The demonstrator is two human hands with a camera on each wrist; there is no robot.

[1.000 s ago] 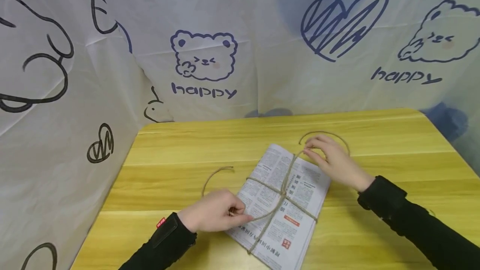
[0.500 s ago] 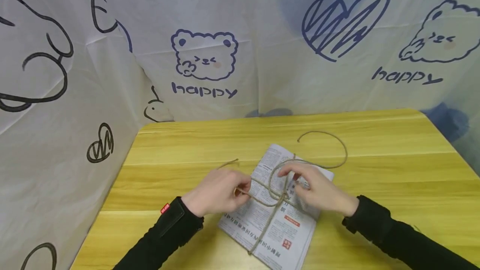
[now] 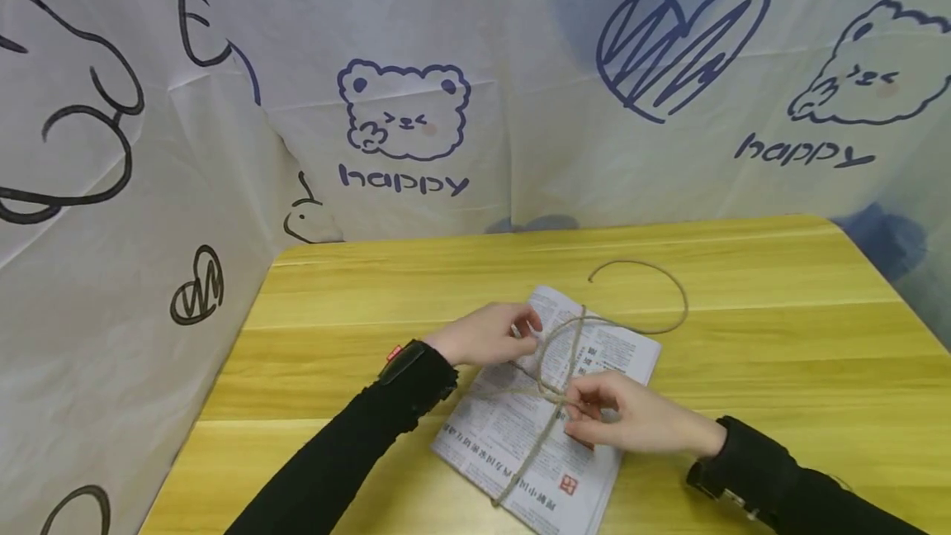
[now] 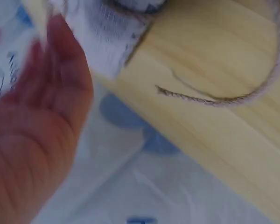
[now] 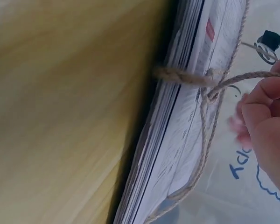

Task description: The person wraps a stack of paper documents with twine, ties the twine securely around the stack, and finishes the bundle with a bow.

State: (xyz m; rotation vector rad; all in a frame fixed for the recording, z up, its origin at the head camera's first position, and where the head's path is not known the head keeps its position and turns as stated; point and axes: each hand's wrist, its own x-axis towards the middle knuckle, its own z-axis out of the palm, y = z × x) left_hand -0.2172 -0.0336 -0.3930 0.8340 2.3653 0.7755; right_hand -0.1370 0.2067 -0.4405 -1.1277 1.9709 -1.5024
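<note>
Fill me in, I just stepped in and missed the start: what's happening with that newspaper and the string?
A person in black sleeves is tying twine around a folded stack of newspaper on a yellow wooden table. The twine already crosses the bundle both ways. The right hand pinches the twine near the crossing in the middle, while the left hand holds a strand at the bundle's far left side, with a loop standing between them. One loose end curls on the table beyond the paper.

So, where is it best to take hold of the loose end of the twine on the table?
Pinch the loose end of the twine just behind its tip, coming from above. It curls free on the bare table, beyond the newspaper bundle, clear of both hands.
</note>
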